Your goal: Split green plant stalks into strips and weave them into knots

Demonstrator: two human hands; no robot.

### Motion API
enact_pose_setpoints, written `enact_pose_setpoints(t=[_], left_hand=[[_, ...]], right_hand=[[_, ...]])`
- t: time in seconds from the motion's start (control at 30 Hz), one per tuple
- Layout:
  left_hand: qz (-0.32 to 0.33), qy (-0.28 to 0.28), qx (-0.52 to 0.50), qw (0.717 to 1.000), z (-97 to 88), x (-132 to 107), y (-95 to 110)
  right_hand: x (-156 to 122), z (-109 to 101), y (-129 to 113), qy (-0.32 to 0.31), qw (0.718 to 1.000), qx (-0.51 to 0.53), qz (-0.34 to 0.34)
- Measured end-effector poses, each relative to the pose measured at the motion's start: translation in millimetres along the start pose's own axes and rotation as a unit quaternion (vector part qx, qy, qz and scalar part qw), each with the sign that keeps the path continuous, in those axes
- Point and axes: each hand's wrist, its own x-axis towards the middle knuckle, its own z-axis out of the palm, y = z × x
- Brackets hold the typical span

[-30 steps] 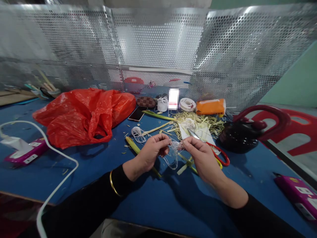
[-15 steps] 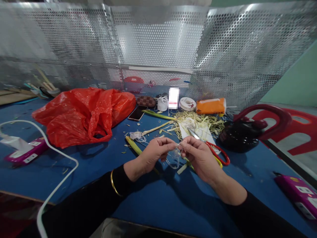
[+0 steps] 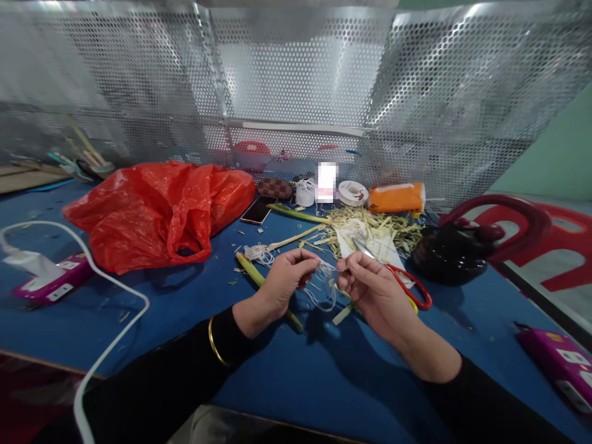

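Left hand (image 3: 283, 280) and right hand (image 3: 370, 288) both pinch tangled thread (image 3: 329, 269) above table (image 3: 296, 370) — advise steady tension, loops clear of scissors (image 3: 398, 272).

No legible writing anywhere on the counter (image 3: 185, 320): white labels on the two magenta cases (image 3: 46, 280) too small to read, orange packet (image 3: 396, 197) print indistinct.

Tangled white thread (image 3: 324, 287), looped, pinched above table.
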Motion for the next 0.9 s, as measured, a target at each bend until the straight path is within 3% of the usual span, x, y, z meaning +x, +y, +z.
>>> enact_pose_setpoints(t=[0.37,0.6,0.77,0.9], left_hand=[[-0.010,0.021,-0.067,0.997,-1.0,2,2],[0.000,0.037,-0.065,0.997,-2.6,4,1],[0.024,0.026,-0.053,0.998,-3.3,5,-3],[0.024,0.030,-0.074,0.997,-2.7,5,-2]], right_hand=[[0,4,-2,0.026,0.996,-0.073,-0.046],[1,-9,-14,0.005,0.964,-0.264,-0.033],[1,-8,-17,0.041,0.978,-0.172,-0.110],[0,-6,-13,-0.001,0.984,-0.173,-0.050]])
